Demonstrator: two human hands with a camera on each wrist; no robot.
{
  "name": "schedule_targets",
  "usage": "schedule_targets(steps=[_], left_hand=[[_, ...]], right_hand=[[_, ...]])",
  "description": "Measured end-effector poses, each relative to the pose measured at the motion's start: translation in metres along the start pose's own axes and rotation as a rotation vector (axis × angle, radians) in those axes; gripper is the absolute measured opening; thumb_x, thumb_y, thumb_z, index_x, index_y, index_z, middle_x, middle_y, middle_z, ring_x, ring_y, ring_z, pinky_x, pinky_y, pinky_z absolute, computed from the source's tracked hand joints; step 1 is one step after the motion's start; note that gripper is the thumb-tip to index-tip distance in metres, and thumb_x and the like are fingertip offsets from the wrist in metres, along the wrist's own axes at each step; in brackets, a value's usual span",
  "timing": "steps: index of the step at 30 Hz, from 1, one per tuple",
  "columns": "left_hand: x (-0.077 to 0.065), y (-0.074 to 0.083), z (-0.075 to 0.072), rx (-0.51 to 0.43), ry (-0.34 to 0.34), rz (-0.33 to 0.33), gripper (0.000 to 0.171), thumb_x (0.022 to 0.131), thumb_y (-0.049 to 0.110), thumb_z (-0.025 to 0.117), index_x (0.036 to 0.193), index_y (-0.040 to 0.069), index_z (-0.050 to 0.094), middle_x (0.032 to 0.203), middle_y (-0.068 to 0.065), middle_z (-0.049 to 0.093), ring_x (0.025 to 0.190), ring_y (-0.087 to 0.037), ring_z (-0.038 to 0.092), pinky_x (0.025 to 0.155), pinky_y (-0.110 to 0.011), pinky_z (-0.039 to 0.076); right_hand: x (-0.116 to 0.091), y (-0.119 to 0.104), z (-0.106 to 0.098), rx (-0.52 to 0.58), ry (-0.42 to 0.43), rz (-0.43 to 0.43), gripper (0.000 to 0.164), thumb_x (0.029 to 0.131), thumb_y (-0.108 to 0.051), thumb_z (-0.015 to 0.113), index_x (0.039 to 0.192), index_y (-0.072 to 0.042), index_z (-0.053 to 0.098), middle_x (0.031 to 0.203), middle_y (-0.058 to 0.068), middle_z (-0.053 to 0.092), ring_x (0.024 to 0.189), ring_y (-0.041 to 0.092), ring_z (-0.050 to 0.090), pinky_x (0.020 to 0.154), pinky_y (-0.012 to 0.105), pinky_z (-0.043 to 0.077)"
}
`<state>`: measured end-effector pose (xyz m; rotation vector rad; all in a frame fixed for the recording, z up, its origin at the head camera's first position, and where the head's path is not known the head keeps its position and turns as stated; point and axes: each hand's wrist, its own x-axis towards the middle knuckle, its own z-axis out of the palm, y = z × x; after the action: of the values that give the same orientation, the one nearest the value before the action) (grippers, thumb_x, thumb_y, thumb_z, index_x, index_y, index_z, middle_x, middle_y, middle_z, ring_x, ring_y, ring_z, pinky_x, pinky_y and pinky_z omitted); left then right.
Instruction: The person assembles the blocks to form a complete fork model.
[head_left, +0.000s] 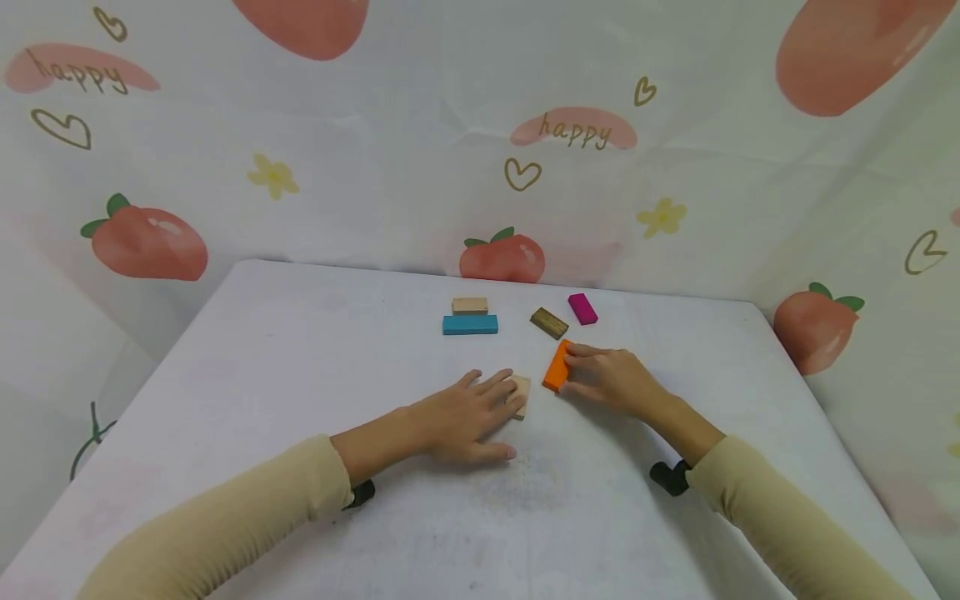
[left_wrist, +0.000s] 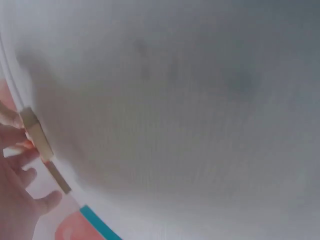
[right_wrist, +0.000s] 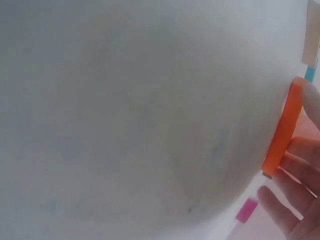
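My right hand (head_left: 611,379) grips an orange wooden block (head_left: 556,367) by its ends, thumb at the near end and fingers at the far end. The right wrist view shows the thumb and fingers along the same orange block (right_wrist: 284,130). Just to the left, my left hand (head_left: 471,417) spreads its fingers over a pale wood block (head_left: 522,398), fingertips touching it and covering part of it. In the left wrist view this plain block (left_wrist: 37,132) lies against the fingers. The two held or touched blocks are a small gap apart.
Farther back lie a teal block (head_left: 470,325) with a natural wood block (head_left: 470,306) right behind it. A brown block (head_left: 549,322) and a magenta block (head_left: 582,308) lie behind the orange one. A printed white cloth (head_left: 405,200) hangs beyond the table (head_left: 300,350).
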<state>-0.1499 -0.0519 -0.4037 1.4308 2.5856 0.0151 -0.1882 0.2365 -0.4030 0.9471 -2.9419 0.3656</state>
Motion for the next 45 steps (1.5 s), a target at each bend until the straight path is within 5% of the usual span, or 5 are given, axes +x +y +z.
schedule_targets(steps=[15, 30, 45], left_hand=[[-0.003, 0.0, -0.001, -0.018, -0.002, 0.082, 0.076, 0.099, 0.062, 0.039, 0.155, 0.011, 0.036, 0.162, -0.007, 0.03, 0.149, -0.023, 0.025, 0.118, -0.053, 0.024], [-0.001, 0.008, 0.001, -0.01, -0.024, 0.099, 0.078, 0.1, 0.063, 0.037, 0.159, 0.014, 0.025, 0.165, 0.0, 0.019, 0.151, -0.016, 0.018, 0.116, -0.058, 0.023], [0.001, 0.013, 0.002, 0.014, -0.011, 0.097, 0.076, 0.1, 0.062, 0.035, 0.159, 0.017, 0.023, 0.165, 0.002, 0.018, 0.151, -0.014, 0.018, 0.115, -0.059, 0.025]], right_hand=[[0.012, -0.009, 0.003, 0.107, -0.062, -0.049, 0.052, 0.086, -0.03, 0.078, 0.127, -0.001, 0.067, 0.135, 0.015, 0.061, 0.122, 0.035, 0.06, 0.098, 0.05, 0.049], [0.027, -0.011, 0.003, 0.206, -0.112, -0.094, 0.048, 0.089, -0.026, 0.075, 0.129, 0.001, 0.065, 0.14, 0.015, 0.057, 0.127, 0.034, 0.056, 0.101, 0.05, 0.046], [0.037, -0.013, 0.005, 0.334, -0.125, -0.051, 0.041, 0.09, -0.018, 0.074, 0.127, 0.0, 0.067, 0.141, 0.012, 0.057, 0.135, 0.034, 0.048, 0.108, 0.055, 0.038]])
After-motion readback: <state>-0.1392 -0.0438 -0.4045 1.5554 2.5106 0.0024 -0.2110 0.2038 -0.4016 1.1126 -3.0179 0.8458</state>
